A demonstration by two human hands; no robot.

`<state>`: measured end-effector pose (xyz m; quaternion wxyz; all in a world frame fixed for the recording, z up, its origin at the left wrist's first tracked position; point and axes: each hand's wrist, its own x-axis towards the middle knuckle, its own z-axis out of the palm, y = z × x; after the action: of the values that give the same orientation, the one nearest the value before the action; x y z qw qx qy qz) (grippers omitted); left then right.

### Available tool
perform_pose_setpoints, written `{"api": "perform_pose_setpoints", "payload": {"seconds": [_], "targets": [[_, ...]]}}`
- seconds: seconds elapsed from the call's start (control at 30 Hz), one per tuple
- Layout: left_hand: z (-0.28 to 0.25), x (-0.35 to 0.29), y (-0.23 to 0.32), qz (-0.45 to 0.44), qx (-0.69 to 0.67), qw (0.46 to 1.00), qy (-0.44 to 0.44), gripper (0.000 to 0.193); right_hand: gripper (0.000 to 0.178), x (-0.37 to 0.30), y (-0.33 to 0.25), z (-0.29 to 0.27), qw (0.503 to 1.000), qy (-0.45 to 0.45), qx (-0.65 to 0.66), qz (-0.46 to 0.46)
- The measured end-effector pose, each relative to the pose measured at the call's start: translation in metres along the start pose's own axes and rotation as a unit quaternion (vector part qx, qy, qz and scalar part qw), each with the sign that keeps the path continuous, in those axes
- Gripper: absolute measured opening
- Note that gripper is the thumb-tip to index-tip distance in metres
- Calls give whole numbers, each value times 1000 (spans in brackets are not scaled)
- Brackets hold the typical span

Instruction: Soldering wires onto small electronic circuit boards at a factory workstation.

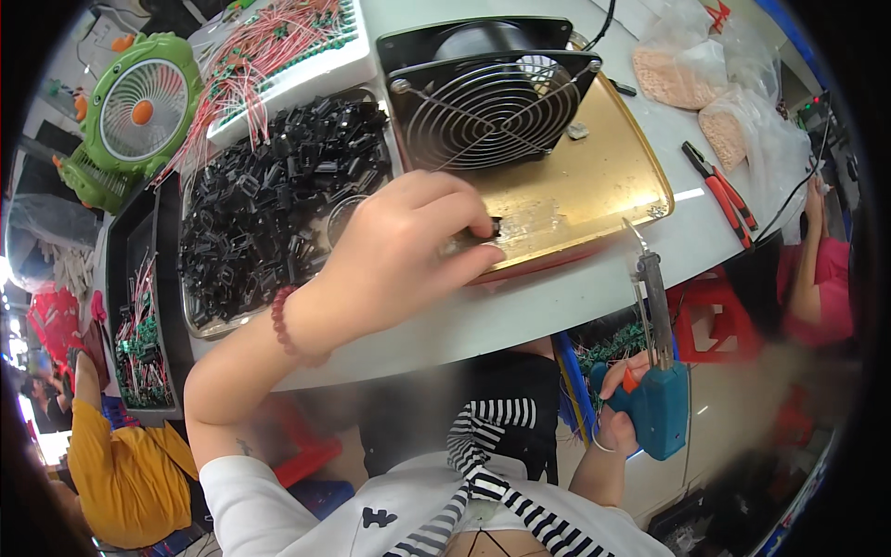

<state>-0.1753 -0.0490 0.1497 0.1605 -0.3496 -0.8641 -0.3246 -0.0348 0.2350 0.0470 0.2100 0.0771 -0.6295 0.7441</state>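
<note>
A small black plastic connector (492,226) is being pinched between thumb and fingertips of the left hand (399,255), the grip closed on it, and is being held against the near edge of a flat gold-coloured metal plate (594,190) lying on the white bench (557,297). A teal pistol-shaped soldering gun (657,371) is being gripped by the right hand (620,408), the fingers wrapped round its handle, below the bench edge, with its long metal tip pointing up and away from the person. The connector is lying up and to the left of that tip, well apart from it; the left hand is the nearer. A tray of loose black connectors (269,213) is sitting just left of the plate, and a black square wire-guarded fan (487,97) is standing at its far side.
</note>
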Motion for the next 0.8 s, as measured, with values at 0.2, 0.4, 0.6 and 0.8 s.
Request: {"api": "perform_pose_setpoints", "payload": {"seconds": [0.2, 0.4, 0.6, 0.8], "targets": [[-2, -1, 5, -30, 46, 998, 8, 19, 62, 0, 2, -6, 1000, -2, 8, 14], [-1, -2, 2, -13, 48, 998, 30, 15, 59, 4, 2, -3, 1000, -21, 1, 15], [4, -10, 4, -9, 50, 998, 24, 15, 60, 0, 6, -6, 1000, -4, -23, 21], [-1, -11, 4, 0, 50, 999, -6, 14, 64, 7, 2, 0, 999, -7, 1, 33]]}}
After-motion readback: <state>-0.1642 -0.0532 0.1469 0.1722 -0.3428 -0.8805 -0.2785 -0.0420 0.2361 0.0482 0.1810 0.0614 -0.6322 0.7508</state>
